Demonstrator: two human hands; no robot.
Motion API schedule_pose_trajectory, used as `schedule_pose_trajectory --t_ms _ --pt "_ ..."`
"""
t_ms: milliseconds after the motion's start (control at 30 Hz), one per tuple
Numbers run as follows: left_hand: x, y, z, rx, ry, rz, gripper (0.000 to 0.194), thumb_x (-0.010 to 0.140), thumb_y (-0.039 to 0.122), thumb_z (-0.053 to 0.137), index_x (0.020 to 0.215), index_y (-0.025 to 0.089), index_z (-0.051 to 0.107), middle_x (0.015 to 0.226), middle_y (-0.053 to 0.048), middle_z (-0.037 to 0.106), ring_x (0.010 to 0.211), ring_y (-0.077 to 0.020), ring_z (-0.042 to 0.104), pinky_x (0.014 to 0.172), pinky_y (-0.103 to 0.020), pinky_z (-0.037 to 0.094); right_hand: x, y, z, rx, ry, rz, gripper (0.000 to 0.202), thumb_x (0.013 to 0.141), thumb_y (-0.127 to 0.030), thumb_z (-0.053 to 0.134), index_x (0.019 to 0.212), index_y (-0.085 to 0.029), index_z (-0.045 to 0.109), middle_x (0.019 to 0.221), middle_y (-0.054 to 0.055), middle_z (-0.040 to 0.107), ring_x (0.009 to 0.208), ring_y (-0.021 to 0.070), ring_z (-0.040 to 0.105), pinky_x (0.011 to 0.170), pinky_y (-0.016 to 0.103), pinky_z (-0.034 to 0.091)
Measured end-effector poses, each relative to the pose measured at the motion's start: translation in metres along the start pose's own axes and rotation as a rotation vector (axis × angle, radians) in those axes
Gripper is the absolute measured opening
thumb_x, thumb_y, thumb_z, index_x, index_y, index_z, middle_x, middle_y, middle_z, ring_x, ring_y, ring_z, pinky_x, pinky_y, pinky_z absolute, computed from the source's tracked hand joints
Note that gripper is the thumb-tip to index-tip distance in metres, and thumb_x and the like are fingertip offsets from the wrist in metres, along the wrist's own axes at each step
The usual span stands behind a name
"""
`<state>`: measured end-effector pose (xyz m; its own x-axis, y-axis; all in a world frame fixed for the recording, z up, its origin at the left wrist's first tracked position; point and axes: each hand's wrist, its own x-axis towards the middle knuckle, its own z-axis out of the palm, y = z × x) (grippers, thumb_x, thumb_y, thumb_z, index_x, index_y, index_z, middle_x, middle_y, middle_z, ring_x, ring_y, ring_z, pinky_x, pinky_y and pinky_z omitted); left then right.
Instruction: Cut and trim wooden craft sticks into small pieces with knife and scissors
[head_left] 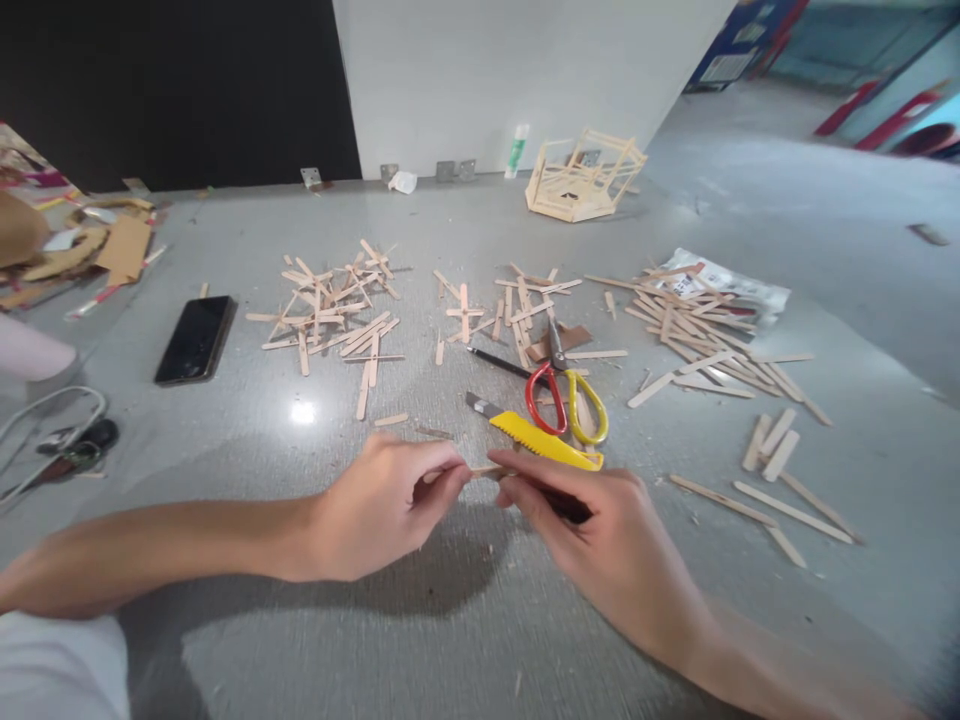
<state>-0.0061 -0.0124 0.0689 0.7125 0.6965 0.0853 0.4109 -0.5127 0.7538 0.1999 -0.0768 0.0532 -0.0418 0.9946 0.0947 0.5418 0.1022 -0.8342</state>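
A small wooden craft stick spans the gap between my two hands, low over the grey table. My left hand pinches one end between thumb and fingers. At the other end, my right hand is closed in a pinch on the same stick, its fingers covering most of that end. Just beyond my right fingers lies a yellow utility knife with its blade pointing left. Scissors with one red and one yellow handle loop rest behind it, beside a dark pencil or pen.
Piles of craft sticks and crossed sticks cover the middle; more sticks lie by a plastic packet. Behind stand a stick-built frame and a glue tube. A phone and cable lie left.
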Motion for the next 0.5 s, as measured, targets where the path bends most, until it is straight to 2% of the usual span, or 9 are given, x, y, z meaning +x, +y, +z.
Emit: schedule_pose_trajectory --t_ms 333,500 --pt "-0.003 -0.003 0.006 0.016 -0.001 0.015 0.027 0.096 0.017 0.043 0.069 0.018 0.044 0.055 0.008 0.037 0.049 -0.0061 0.029 0.047 -0.02 0.026 -0.007 0.004 0.007 -0.176 0.071 -0.125 0.024 0.095 -0.025 0.055 0.106 -0.019 0.076 0.078 0.003 0.078 0.058 0.0154 0.071 0.055 0.025 0.057" --pt "-0.006 -0.005 0.011 0.029 0.012 0.014 0.024 0.096 0.017 0.044 0.072 0.017 0.047 0.056 0.008 0.038 0.049 -0.0063 0.029 0.047 -0.02 0.025 -0.014 0.009 0.014 -0.256 0.123 -0.21 0.026 0.097 -0.022 0.054 0.115 -0.019 0.073 0.088 0.005 0.079 0.063 0.0162 0.072 0.061 0.027 0.057"
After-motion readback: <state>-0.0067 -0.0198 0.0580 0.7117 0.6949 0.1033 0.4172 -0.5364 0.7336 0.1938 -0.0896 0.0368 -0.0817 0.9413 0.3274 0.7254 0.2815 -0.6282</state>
